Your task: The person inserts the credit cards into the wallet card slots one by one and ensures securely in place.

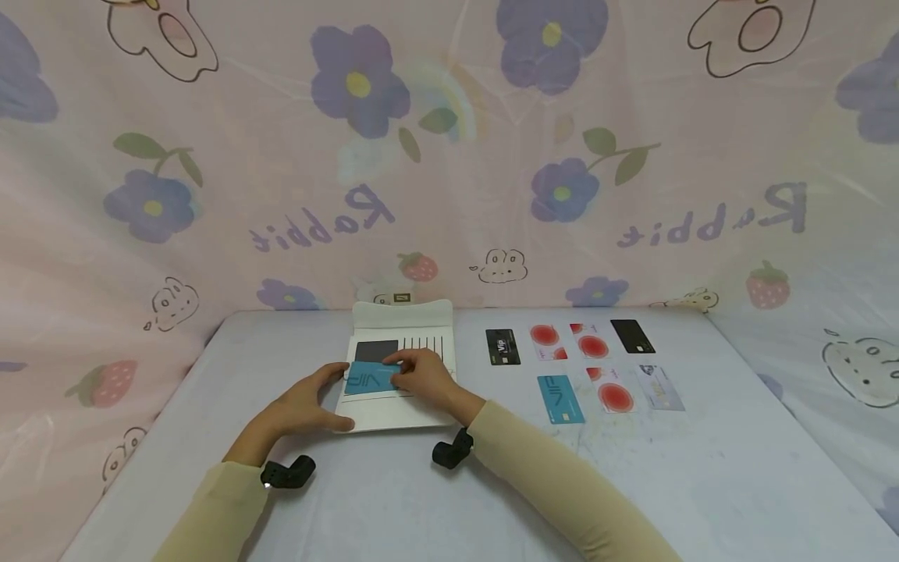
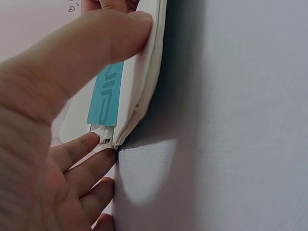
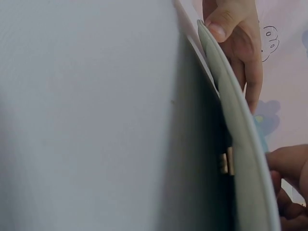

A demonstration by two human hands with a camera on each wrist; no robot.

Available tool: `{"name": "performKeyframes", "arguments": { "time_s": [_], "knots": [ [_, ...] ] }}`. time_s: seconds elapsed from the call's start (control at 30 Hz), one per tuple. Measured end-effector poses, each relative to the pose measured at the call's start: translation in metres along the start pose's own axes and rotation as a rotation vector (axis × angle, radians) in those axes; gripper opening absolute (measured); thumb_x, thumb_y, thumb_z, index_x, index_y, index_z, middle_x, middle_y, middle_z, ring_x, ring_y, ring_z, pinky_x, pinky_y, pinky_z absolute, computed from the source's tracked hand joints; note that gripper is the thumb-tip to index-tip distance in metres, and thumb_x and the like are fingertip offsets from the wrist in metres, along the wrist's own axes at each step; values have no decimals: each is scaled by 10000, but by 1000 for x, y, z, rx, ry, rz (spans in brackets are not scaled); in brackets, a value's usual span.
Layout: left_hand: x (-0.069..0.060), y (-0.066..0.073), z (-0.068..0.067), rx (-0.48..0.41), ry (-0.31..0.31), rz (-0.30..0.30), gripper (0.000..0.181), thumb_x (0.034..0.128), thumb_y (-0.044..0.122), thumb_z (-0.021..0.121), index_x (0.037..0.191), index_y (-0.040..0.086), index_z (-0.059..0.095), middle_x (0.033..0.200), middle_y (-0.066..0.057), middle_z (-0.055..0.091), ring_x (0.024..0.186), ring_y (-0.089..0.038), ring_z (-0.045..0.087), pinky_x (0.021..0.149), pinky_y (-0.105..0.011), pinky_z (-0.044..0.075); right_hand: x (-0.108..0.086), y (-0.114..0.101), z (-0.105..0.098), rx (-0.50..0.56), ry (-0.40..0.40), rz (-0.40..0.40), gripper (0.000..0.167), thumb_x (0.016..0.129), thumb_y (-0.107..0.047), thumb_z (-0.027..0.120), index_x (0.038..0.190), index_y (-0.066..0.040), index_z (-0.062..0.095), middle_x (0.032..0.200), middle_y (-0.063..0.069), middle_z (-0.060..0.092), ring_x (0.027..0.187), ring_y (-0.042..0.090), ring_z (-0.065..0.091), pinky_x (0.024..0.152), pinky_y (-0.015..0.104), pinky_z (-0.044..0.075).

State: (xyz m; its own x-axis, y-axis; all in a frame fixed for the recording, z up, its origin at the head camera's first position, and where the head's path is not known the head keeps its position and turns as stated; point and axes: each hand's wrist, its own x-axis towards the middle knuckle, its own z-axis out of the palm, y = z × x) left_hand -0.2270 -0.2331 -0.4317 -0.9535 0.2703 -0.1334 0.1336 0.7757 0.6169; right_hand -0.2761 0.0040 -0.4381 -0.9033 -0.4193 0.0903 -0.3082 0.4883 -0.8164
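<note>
While the left hand (image 1: 298, 407) spreads its thumb and fingers against a white case (image 1: 400, 415), the right hand (image 1: 425, 379) pinches the right end of a blue card (image 1: 367, 378). The card is over the open case, long axis running left to right, free short end pointing left. Other cards (image 1: 561, 400) lie rightward on the bench (image 1: 379, 499).
</note>
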Motion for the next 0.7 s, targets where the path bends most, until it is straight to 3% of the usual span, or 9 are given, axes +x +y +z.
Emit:
{"name": "performKeyframes", "arguments": {
  "time_s": [0.7],
  "knots": [
    [-1,3,-1,-26,-17,-10,1051,659,431,847,1487,76,305,1516,-229,358,1402,-453,301,1079,-650,297,0,-6,-2,16,-26,41,263,873,-60,670,1120,-127,726,824,8,612,760,105,472,640,187,384]
  ]
}}
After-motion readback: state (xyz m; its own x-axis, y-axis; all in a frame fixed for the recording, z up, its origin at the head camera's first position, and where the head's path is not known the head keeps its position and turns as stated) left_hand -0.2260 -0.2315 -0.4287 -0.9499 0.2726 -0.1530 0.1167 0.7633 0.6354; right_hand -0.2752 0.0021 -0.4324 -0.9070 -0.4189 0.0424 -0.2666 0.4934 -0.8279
